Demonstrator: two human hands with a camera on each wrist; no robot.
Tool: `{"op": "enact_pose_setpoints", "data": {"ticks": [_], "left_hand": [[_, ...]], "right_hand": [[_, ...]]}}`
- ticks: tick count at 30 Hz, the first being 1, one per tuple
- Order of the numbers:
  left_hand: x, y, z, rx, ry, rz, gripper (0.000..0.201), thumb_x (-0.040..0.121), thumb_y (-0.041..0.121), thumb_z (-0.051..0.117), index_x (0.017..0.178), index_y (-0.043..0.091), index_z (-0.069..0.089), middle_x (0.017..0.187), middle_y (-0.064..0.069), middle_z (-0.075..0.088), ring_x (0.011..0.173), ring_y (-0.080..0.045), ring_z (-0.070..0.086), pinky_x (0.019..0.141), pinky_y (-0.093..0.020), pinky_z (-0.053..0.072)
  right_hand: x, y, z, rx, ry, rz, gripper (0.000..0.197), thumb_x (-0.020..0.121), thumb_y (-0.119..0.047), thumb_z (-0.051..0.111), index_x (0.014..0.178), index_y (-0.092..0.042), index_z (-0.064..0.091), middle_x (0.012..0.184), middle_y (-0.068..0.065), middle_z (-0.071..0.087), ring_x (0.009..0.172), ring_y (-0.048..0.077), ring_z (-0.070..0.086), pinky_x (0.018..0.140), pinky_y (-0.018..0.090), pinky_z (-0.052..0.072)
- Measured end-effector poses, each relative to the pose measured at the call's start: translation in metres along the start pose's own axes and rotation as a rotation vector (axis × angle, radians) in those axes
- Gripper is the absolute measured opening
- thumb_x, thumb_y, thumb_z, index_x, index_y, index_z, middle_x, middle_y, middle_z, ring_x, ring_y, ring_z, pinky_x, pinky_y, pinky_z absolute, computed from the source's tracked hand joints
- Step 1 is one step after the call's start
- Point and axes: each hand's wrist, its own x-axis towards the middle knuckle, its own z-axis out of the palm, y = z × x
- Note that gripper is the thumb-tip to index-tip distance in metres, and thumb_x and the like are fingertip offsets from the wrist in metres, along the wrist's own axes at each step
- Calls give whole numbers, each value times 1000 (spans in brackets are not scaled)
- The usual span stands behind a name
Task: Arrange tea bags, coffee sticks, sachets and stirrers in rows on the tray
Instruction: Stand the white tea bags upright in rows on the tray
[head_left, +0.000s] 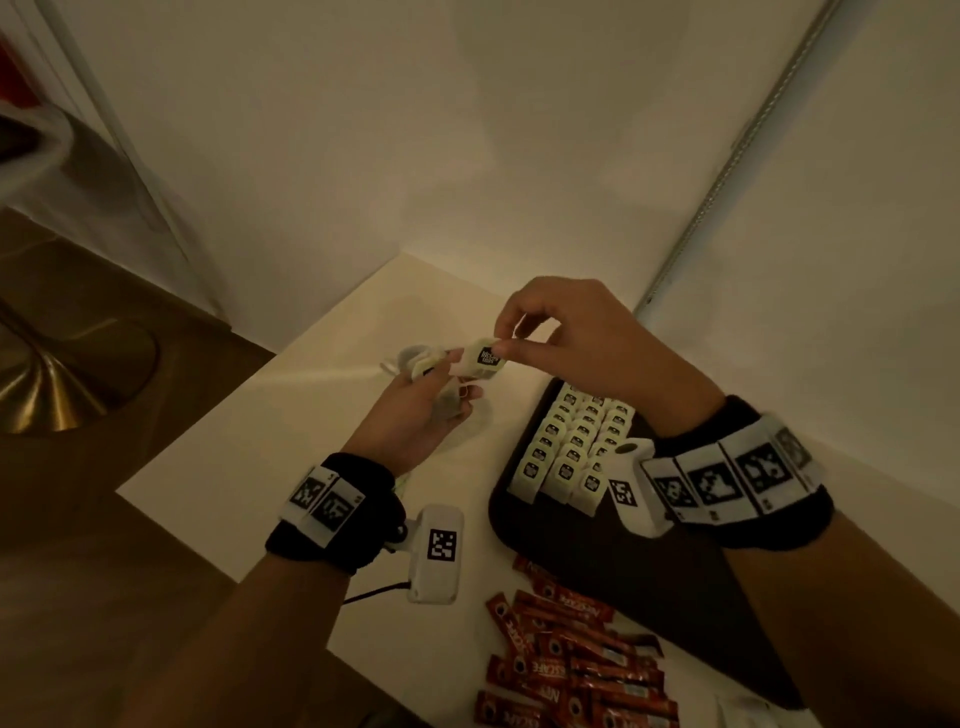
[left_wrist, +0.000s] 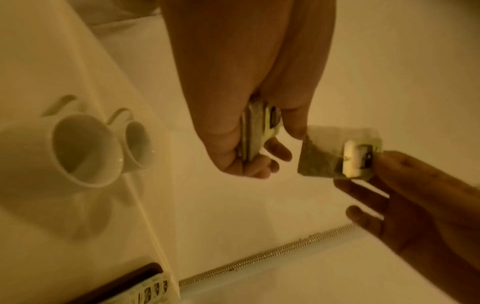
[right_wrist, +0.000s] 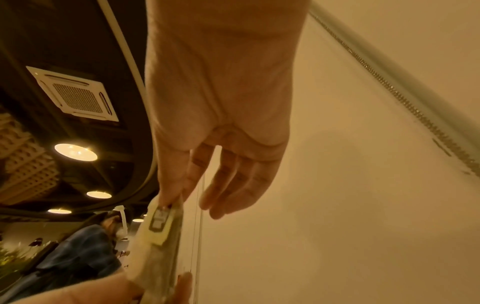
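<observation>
Above the white counter (head_left: 311, 415), the right hand (head_left: 587, 353) pinches one tea bag (head_left: 480, 357) by its tag. The left hand (head_left: 415, 415), just left of it, grips several more tea bags (left_wrist: 253, 131). Near right, the dark tray (head_left: 623, 561) holds rows of tea bags (head_left: 571, 447).

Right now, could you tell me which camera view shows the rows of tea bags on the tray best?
The head view: the rows of tea bags lie in full on the dark tray, beside the right hand's wristband. The left wrist view catches only a few bags at its bottom edge. The right wrist view shows none.
</observation>
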Motion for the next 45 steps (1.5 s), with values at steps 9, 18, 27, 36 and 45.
{"op": "enact_pose_setpoints", "data": {"ticks": [9, 18, 27, 36, 45], "left_hand": [[0, 13, 29, 343, -141, 331, 14, 94, 10, 56, 104, 7, 66, 88, 11, 69, 84, -6, 59, 68, -17, 45], [3, 6, 45, 272, -174, 327, 8, 82, 26, 70, 75, 23, 72, 79, -1, 64, 76, -15, 53, 61, -22, 41], [1, -1, 53, -32, -197, 154, 6, 81, 16, 62, 76, 17, 63, 76, 1, 65, 69, -11, 58, 57, -20, 42], [2, -10, 65, -207, -211, 92, 7, 82, 20, 58, 86, 19, 63, 87, 2, 68, 77, -7, 63, 59, -19, 47], [8, -9, 68, -167, -145, 245, 6, 84, 18, 56, 88, 17, 60, 82, 7, 68, 73, -4, 60, 61, -18, 44]], "right_hand": [[-13, -9, -32, -83, -29, 70, 5, 81, -13, 71, 83, -15, 67, 80, -13, 64, 75, 2, 66, 67, 20, 53], [-15, -8, -41, -56, 37, 122, 8, 82, -23, 71, 82, -17, 67, 76, -8, 65, 68, 7, 62, 59, 12, 45], [-12, -12, -44, -136, 59, 192, 40, 92, -46, 50, 77, -13, 66, 67, 0, 65, 62, 15, 60, 62, 26, 46], [-17, 3, -39, 246, 68, 204, 28, 81, -5, 69, 105, -16, 58, 76, -3, 67, 65, 16, 67, 64, 24, 57], [-27, -4, -34, 29, 106, 101, 47, 79, -15, 65, 122, -28, 52, 84, -14, 65, 84, 17, 63, 74, 17, 46]]}}
